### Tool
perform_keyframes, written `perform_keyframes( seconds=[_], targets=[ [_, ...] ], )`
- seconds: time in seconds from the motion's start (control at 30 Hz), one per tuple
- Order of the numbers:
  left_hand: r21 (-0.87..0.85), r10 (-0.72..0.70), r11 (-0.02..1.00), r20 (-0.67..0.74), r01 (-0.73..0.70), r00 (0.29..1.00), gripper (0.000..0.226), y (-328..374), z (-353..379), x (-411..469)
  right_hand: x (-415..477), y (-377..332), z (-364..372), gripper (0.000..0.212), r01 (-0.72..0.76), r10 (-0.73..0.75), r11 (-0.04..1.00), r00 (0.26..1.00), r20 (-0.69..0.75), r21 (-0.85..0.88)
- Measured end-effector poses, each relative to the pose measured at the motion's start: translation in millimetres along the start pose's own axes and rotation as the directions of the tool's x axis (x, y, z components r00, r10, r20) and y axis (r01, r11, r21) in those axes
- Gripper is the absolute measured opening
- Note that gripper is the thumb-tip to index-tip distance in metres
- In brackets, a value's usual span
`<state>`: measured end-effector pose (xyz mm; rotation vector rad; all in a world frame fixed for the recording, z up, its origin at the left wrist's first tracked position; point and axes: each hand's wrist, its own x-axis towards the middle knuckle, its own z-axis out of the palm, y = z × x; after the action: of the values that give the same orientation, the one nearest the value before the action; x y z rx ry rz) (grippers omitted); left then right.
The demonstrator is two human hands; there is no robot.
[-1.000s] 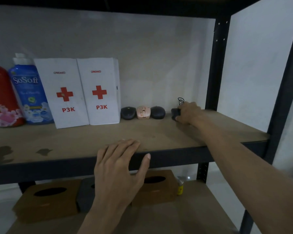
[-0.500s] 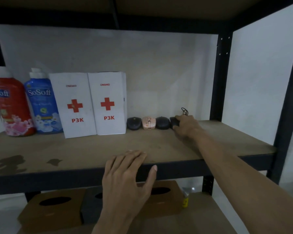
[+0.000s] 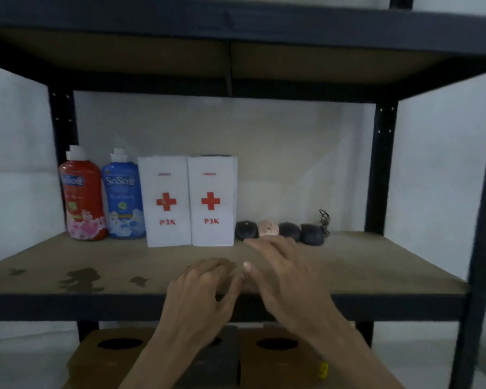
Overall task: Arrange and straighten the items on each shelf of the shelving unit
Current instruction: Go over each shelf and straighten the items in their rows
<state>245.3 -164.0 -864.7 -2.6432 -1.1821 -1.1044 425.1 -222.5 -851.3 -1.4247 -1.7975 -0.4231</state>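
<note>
Along the back of the wooden shelf [image 3: 376,270] stand a red bottle [image 3: 83,197], a blue bottle [image 3: 122,200] and two white P3K boxes [image 3: 166,202] [image 3: 212,200]. To their right lie several computer mice in a row: a dark one [image 3: 246,230], a pink one [image 3: 268,228], a dark one [image 3: 289,231] and a wired dark one [image 3: 312,234]. My left hand [image 3: 202,287] rests on the shelf's front edge, fingers curled, holding nothing. My right hand [image 3: 281,270] hovers over the shelf in front of the mice, fingers spread and empty.
Black metal posts [image 3: 380,169] frame the shelf, and another board [image 3: 236,57] sits overhead. Below, brown tissue boxes [image 3: 118,349] [image 3: 278,349] with oval holes flank a dark one [image 3: 222,357]. A small yellow item [image 3: 323,370] lies at their right.
My right hand has let go of the wired mouse and drawn back toward me and to the left. The view has pulled back and tilted up, showing the upper board.
</note>
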Motion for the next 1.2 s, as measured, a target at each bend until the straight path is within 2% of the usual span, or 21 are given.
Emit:
perform_keyframes(
  seconds=[0.07,0.13,0.3,0.47,0.57,0.63,0.7,0.77,0.87,0.97,1.07,1.2],
  targets=[
    [0.057,-0.027,0.998,-0.097,0.033,0.995,0.046,-12.4,-30.5,5.2,17.9,-23.8,-6.0,0.041,0.112,-0.11,0.994,0.992,-0.064,0.02],
    [0.08,-0.007,0.996,-0.259,0.028,0.966,0.048,-22.7,-67.7,9.6,43.3,-47.6,-15.2,0.044,0.239,-0.237,0.971,0.962,-0.135,-0.003],
    [0.146,0.038,0.988,-0.503,0.041,0.863,0.054,-50.4,-172.0,24.3,111.3,-112.3,-48.0,0.042,0.345,-0.333,0.938,0.925,-0.185,0.035],
    [0.172,0.081,0.985,-0.597,0.028,0.798,0.067,-74.0,-265.1,41.5,180.5,-166.9,-89.3,0.033,0.492,-0.476,0.87,0.825,-0.304,-0.028],
    [0.212,0.139,0.977,-0.639,-0.001,0.756,0.053,-85.9,-313.8,73.3,228.3,-182.6,-121.1,0.029,0.522,-0.525,0.845,0.766,-0.371,-0.118],
    [0.238,0.166,0.971,-0.66,-0.006,0.733,0.044,-92.9,-341.4,102.9,264.3,-183.9,-138.5,0.031,0.497,-0.534,0.845,0.76,-0.371,-0.197],
    [0.219,0.132,0.975,-0.659,0.022,0.741,0.045,-98.3,-363.2,132.8,299.1,-181.7,-150.6,0.037,0.451,-0.511,0.859,0.787,-0.345,-0.242],
    [0.18,0.071,0.982,-0.619,0.054,0.782,0.05,-105.9,-377.8,160.1,327.5,-177.6,-157.6,0.044,0.395,-0.455,0.887,0.84,-0.297,-0.241],
    [0.143,-0.011,0.985,-0.525,0.101,0.851,0.052,-117.4,-388.0,186.9,353.8,-168.6,-158.3,0.05,0.32,-0.355,0.924,0.922,-0.158,-0.209],
    [0.12,-0.06,0.984,-0.459,0.129,0.886,0.044,-126.0,-391.4,199.9,366.9,-156.7,-153.7,0.052,0.242,-0.248,0.952,0.969,-0.006,-0.185],
    [0.094,-0.097,0.985,-0.399,0.145,0.912,0.028,-131.7,-389.1,201.8,373.6,-150.8,-150.8,0.052,0.187,-0.165,0.968,0.977,0.135,-0.166],
    [-0.003,-0.151,0.987,-0.392,0.162,0.908,0.023,-132.7,-386.6,200.1,371.6,-146.8,-145.9,0.048,0.261,-0.225,0.957,0.945,0.237,-0.13]
  ],
)
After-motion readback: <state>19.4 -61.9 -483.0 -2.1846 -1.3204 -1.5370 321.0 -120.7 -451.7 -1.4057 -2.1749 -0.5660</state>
